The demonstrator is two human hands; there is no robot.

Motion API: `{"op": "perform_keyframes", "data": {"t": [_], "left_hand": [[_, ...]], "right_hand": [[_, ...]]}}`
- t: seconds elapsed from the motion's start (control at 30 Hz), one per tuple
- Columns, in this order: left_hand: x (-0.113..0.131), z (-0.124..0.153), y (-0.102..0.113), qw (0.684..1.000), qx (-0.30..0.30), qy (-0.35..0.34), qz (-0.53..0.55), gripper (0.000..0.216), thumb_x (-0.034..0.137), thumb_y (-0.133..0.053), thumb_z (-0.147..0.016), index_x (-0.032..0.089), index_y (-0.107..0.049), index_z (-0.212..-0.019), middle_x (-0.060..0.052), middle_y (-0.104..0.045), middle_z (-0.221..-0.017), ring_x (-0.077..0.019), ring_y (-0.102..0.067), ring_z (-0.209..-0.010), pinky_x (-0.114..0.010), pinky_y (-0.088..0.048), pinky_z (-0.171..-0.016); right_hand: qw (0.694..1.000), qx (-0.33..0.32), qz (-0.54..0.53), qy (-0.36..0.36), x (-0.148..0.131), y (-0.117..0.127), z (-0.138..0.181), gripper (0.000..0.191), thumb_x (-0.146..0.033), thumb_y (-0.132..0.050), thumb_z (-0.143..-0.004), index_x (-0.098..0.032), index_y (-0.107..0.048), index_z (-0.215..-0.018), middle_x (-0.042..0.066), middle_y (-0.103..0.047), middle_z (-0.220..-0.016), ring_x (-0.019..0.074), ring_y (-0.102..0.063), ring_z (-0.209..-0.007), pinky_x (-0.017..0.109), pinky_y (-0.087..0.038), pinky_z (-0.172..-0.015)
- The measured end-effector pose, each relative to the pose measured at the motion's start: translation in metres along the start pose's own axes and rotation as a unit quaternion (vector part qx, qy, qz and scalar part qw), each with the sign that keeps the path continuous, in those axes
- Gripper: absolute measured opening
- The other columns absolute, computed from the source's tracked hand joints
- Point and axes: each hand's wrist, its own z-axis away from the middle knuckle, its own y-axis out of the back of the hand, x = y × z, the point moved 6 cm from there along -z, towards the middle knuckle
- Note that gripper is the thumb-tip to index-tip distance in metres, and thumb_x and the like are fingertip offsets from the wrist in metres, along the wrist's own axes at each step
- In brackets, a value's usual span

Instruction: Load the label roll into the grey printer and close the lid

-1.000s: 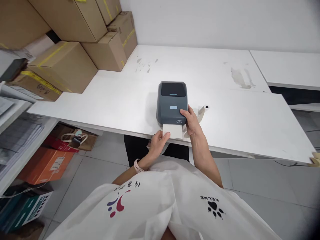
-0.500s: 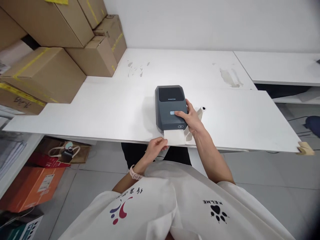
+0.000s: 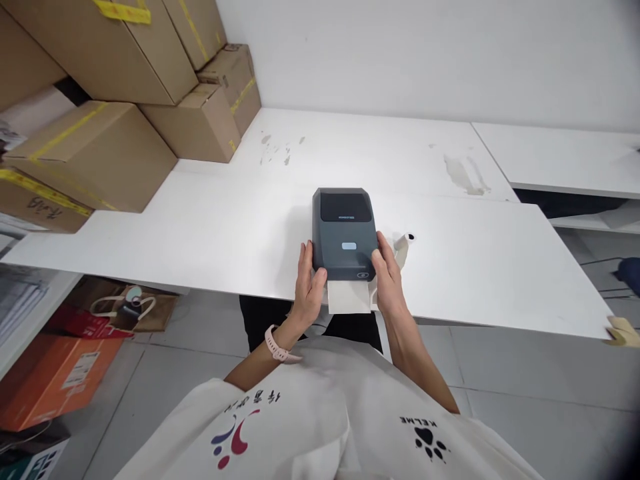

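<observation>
A dark grey label printer (image 3: 345, 235) sits near the front edge of the white table, with a pale button on its top. A white paper strip (image 3: 349, 297) sticks out of its front and reaches past the table edge. My left hand (image 3: 307, 293) grips the printer's left side, thumb at the front corner and fingers along the side. My right hand (image 3: 390, 277) grips the opposite side, its thumb by the front right corner. Beside my right hand lies a small white paper roll (image 3: 404, 241), partly hidden, with loose paper trailing from it.
Cardboard boxes (image 3: 100, 150) taped in yellow are stacked on the left of the white table (image 3: 225, 227). Below on the left are an orange box (image 3: 75, 373) and a bag (image 3: 160, 310). A tan piece (image 3: 623, 331) covers the table's right front corner.
My left hand has let go of the paper strip and moved up to the printer's left side. My right thumb has left the button and shifted to the printer's right edge.
</observation>
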Motion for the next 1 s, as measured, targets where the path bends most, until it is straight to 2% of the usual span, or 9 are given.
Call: {"op": "perform_keyframes", "data": {"t": [0.1, 0.2, 0.27, 0.33, 0.43, 0.5, 0.63, 0.8, 1.0], "left_hand": [[0.017, -0.001, -0.006, 0.998, 0.01, -0.063, -0.005, 0.06, 0.056, -0.033, -0.105, 0.037, -0.031, -0.162, 0.003, -0.021, -0.176, -0.0233, -0.006, -0.166, -0.049, -0.011, -0.136], [0.03, -0.001, -0.016, 0.993, 0.023, -0.113, 0.017, 0.056, 0.054, -0.035, -0.105, 0.037, -0.039, -0.158, 0.001, -0.03, -0.173, -0.0249, -0.015, -0.165, -0.05, -0.017, -0.135], [0.024, 0.0, -0.017, 0.991, 0.064, -0.107, 0.059, 0.058, 0.052, -0.04, -0.104, 0.037, -0.034, -0.16, -0.001, -0.027, -0.174, -0.0249, -0.018, -0.164, -0.049, -0.022, -0.134], [0.008, -0.001, -0.016, 0.989, 0.092, -0.069, 0.094, 0.064, 0.052, -0.046, -0.103, 0.037, -0.027, -0.162, -0.003, -0.023, -0.176, -0.0256, -0.02, -0.163, -0.046, -0.027, -0.132], [-0.018, -0.001, -0.017, 0.992, 0.068, -0.018, 0.109, 0.075, 0.055, -0.056, -0.098, 0.034, -0.026, -0.163, -0.007, -0.026, -0.175, -0.0285, -0.026, -0.161, -0.044, -0.031, -0.131], [-0.026, -0.002, -0.016, 0.992, 0.047, -0.014, 0.12, 0.079, 0.056, -0.061, -0.095, 0.033, -0.027, -0.163, -0.007, -0.029, -0.173, -0.0294, -0.029, -0.16, -0.044, -0.033, -0.13], [-0.029, -0.002, -0.014, 0.991, 0.044, -0.021, 0.126, 0.081, 0.057, -0.063, -0.093, 0.034, -0.028, -0.163, -0.006, -0.027, -0.174, -0.0293, -0.027, -0.161, -0.044, -0.031, -0.131], [-0.028, -0.002, -0.011, 0.992, 0.064, -0.046, 0.096, 0.076, 0.058, -0.059, -0.095, 0.035, -0.031, -0.162, -0.003, -0.022, -0.176, -0.0279, -0.019, -0.164, -0.045, -0.025, -0.133], [-0.033, 0.0, -0.005, 0.992, 0.086, -0.078, 0.047, 0.06, 0.057, -0.047, -0.101, 0.04, -0.04, -0.158, 0.001, -0.025, -0.175, -0.0265, -0.016, -0.164, -0.05, -0.023, -0.133]], "right_hand": [[1.0, 0.008, -0.025, -0.006, -0.003, 0.002, 0.004, 0.068, -0.066, -0.043, -0.101, -0.03, -0.04, -0.159, 0.006, -0.038, -0.169, 0.026, -0.035, -0.158, 0.053, -0.031, -0.131], [1.0, 0.01, -0.023, -0.01, -0.007, 0.002, 0.003, 0.07, -0.067, -0.04, -0.101, -0.029, -0.04, -0.159, 0.006, -0.038, -0.169, 0.0261, -0.034, -0.158, 0.052, -0.031, -0.131], [0.999, 0.012, -0.027, -0.016, -0.006, 0.001, 0.005, 0.071, -0.067, -0.041, -0.101, -0.028, -0.038, -0.161, 0.007, -0.036, -0.17, 0.0265, -0.032, -0.159, 0.053, -0.032, -0.131], [0.999, 0.016, -0.046, -0.023, -0.005, -0.001, 0.008, 0.072, -0.067, -0.044, -0.1, -0.028, -0.038, -0.161, 0.007, -0.035, -0.17, 0.0269, -0.031, -0.16, 0.052, -0.032, -0.13], [0.996, 0.027, -0.076, -0.022, -0.001, -0.004, 0.012, 0.073, -0.066, -0.048, -0.099, -0.029, -0.038, -0.161, 0.007, -0.034, -0.171, 0.0262, -0.029, -0.16, 0.051, -0.027, -0.132], [0.996, 0.027, -0.083, -0.014, 0.001, -0.007, 0.013, 0.074, -0.066, -0.049, -0.099, -0.03, -0.035, -0.162, 0.005, -0.032, -0.172, 0.0257, -0.027, -0.161, 0.051, -0.023, -0.133], [0.997, 0.024, -0.067, -0.005, 0.002, -0.011, 0.013, 0.072, -0.065, -0.045, -0.1, -0.034, -0.03, -0.163, 0.002, -0.029, -0.173, 0.0264, -0.025, -0.161, 0.052, -0.023, -0.132], [0.998, 0.026, -0.052, -0.002, 0.001, -0.012, 0.013, 0.072, -0.065, -0.042, -0.101, -0.032, -0.028, -0.164, 0.004, -0.028, -0.173, 0.0246, -0.026, -0.161, 0.049, -0.026, -0.131], [1.0, 0.021, -0.015, 0.007, 0.003, -0.013, 0.014, 0.071, -0.066, -0.035, -0.102, -0.034, -0.024, -0.164, 0.004, -0.026, -0.174, 0.0248, -0.026, -0.161, 0.051, -0.028, -0.13]]}}
